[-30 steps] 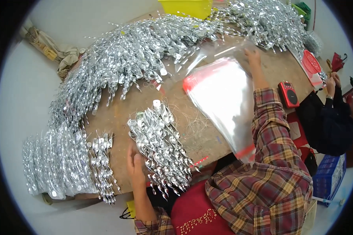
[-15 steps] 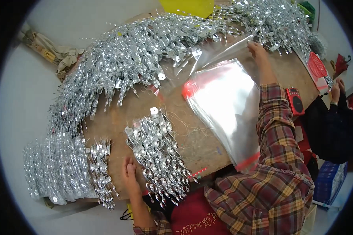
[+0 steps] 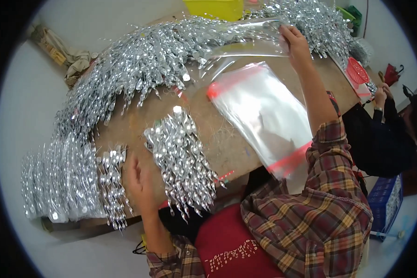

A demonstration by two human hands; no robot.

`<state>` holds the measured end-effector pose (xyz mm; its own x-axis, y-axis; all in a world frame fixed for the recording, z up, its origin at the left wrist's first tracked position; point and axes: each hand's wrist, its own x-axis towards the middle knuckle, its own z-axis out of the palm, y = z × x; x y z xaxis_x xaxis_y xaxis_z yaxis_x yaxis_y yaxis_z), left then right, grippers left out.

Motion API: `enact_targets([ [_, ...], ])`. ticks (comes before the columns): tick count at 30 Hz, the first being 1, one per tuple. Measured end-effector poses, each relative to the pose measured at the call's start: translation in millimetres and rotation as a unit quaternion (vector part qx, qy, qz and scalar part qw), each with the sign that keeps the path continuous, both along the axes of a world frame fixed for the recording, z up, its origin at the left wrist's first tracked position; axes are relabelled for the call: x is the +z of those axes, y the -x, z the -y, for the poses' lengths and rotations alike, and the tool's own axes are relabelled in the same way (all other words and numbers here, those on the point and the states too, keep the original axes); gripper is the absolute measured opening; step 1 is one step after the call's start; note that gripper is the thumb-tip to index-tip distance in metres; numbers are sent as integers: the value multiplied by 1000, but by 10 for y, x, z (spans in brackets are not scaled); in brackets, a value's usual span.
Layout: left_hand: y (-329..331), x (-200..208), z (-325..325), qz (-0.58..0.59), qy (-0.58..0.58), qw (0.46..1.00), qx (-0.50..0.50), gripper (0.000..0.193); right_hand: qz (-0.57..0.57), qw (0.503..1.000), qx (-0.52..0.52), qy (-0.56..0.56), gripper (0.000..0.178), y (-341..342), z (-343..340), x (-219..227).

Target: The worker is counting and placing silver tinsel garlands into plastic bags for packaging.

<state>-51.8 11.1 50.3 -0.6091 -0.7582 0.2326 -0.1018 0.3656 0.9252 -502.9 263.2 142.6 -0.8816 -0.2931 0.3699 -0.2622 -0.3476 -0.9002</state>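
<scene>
High at the back right, my right hand (image 3: 295,42) is closed, pinching the corner of a clear plastic bag (image 3: 252,47) that stretches leftward over the table. My left hand (image 3: 139,180) hovers low at the table's near left, its fingers smeared by motion. It lies between a small bunch of silver twisted ornaments (image 3: 112,185) and a larger bunch of the same kind (image 3: 180,160); I see nothing held in it. A stack of clear plastic bags with red edges (image 3: 264,111) lies under my right forearm and reaches past the near table edge.
Silver twisted ornaments (image 3: 139,65) heap along the far side of the brown table (image 3: 118,132); bagged ones (image 3: 60,180) lie at left. A yellow bin (image 3: 213,8) stands behind. At right are a red basket (image 3: 356,70), another person's hands (image 3: 382,94) and a blue crate (image 3: 384,204).
My right hand has risen and moved slightly left, lifting and spreading the clear bag. My left hand has shifted left and up, toward the small ornament bunch. The view has shifted a little.
</scene>
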Motion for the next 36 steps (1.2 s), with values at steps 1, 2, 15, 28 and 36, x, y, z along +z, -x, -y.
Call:
enact_targets([
  [1, 34, 80, -102, -3, 0, 1000, 4, 49, 5, 1000, 10, 16, 14, -174, -8, 71],
  [2, 77, 119, -216, -25, -27, 998, -50, 49, 4, 1000, 13, 13, 14, -329, -42, 88],
  [15, 432, 727, -383, -127, -295, 921, -219, 59, -140, 893, 412, -116, 63, -1549, -513, 670],
  [28, 1117, 675, -982, -114, -423, 737, -515, 58, 7, 878, 445, -177, 80, -1216, -607, 545],
  [36, 1032, 650, -776, -72, -393, 833, -382, 22, -229, 785, 242, -522, 52, -1225, -441, 845],
])
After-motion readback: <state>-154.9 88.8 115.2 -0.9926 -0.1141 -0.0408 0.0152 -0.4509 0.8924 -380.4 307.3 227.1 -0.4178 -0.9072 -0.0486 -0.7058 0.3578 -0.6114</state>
